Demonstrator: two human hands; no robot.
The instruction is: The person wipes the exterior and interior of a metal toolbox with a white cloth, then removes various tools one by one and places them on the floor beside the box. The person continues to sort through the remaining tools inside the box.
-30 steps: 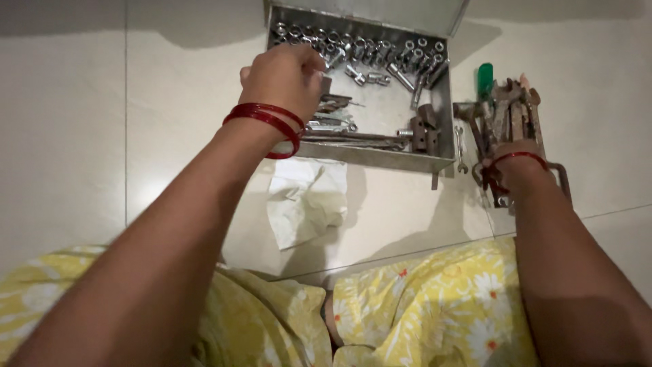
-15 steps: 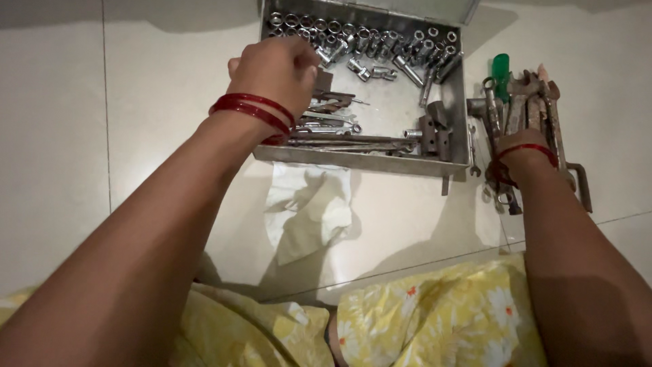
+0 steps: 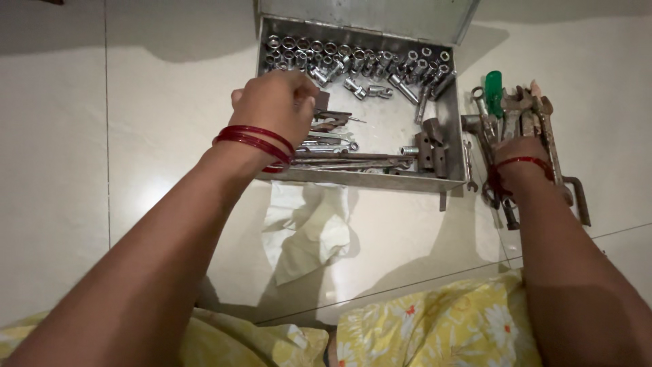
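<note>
The left hand [image 3: 272, 105] is positioned over the metal toolbox [image 3: 360, 178], fingers curled; any held item is hidden. The right hand [image 3: 519, 153] is rested on rusty wrenches [image 3: 526, 115]; its grip cannot be determined.

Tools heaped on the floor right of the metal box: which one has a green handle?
The screwdriver, upright at the heap's top; its neighbours are rusty brown or grey metal spanners.

Pale glossy floor tiles [image 3: 81, 136] with thin dark grout lines [image 3: 106, 136], a light glare spot low left of the left hand, soft shadow along the top edge. Crumpled white paper [image 3: 305, 231] lies just below it.
</note>
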